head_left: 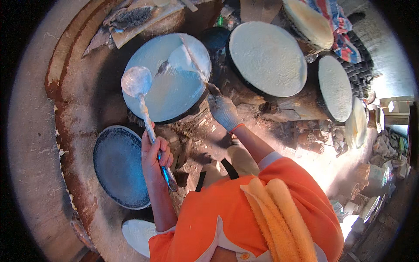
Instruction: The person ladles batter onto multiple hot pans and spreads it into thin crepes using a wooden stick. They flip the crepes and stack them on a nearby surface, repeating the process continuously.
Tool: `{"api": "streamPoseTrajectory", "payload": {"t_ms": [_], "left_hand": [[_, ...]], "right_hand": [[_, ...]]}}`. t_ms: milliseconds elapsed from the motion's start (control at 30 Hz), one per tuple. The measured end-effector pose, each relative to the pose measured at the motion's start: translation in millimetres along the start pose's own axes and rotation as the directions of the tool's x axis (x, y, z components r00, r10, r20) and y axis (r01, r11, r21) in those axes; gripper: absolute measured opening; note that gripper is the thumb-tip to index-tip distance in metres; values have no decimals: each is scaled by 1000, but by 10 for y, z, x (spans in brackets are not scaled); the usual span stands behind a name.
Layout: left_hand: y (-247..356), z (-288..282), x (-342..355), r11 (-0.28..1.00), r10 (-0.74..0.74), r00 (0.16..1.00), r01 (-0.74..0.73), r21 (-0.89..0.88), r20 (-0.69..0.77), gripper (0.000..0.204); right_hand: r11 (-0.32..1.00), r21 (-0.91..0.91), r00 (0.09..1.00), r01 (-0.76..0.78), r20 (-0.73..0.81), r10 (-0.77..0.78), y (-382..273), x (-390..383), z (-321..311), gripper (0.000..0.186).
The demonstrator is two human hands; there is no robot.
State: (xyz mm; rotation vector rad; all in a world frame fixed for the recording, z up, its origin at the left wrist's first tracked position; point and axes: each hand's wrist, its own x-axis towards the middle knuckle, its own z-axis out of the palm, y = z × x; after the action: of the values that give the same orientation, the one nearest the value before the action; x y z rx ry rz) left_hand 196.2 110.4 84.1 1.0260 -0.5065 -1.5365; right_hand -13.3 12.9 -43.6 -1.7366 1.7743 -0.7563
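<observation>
My left hand (157, 152) is closed around the handle of a metal ladle (137, 82). The ladle's round, whitish bowl points up over the left edge of a large round griddle (174, 118). Pale batter (161, 98) covers that griddle, with a whiter patch at its upper right. My right hand (222, 112), in a grey-white knitted glove, grips a long thin spatula (195, 60) by its dark end. Its narrow length reaches across the right part of the batter. Whether the spatula touches the batter I cannot tell.
A dark round griddle (121, 168) lies at the left, with a white disc (139, 236) below it. More batter-covered griddles (268, 59) (335, 88) stand to the right. A pale domed disc (309, 24) leans at the top right. A board (146, 26) rests at the upper left.
</observation>
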Motion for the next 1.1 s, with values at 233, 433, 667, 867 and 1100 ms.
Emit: {"api": "streamPoseTrajectory", "payload": {"t_ms": [233,433,667,867,1100], "left_hand": [[7,159,179,996,-84,985,84,-8,-149,38],[475,238,1443,939,-108,981,155,307,-163,21],[349,-167,1086,822,-52,963,192,537,-265,9],[157,-226,599,828,-134,982,186,529,-135,13],[-450,-212,280,968,-95,976,136,211,-197,14]], "right_hand": [[929,182,939,322,62,-337,124,-34,129,19],[965,-235,920,116,392,-15,-100,576,-390,25],[925,347,892,-154,451,-21,56,-112,-368,24],[937,131,942,323,52,-332,922,72,1199,21],[920,299,936,254,164,-312,263,-466,910,35]]}}
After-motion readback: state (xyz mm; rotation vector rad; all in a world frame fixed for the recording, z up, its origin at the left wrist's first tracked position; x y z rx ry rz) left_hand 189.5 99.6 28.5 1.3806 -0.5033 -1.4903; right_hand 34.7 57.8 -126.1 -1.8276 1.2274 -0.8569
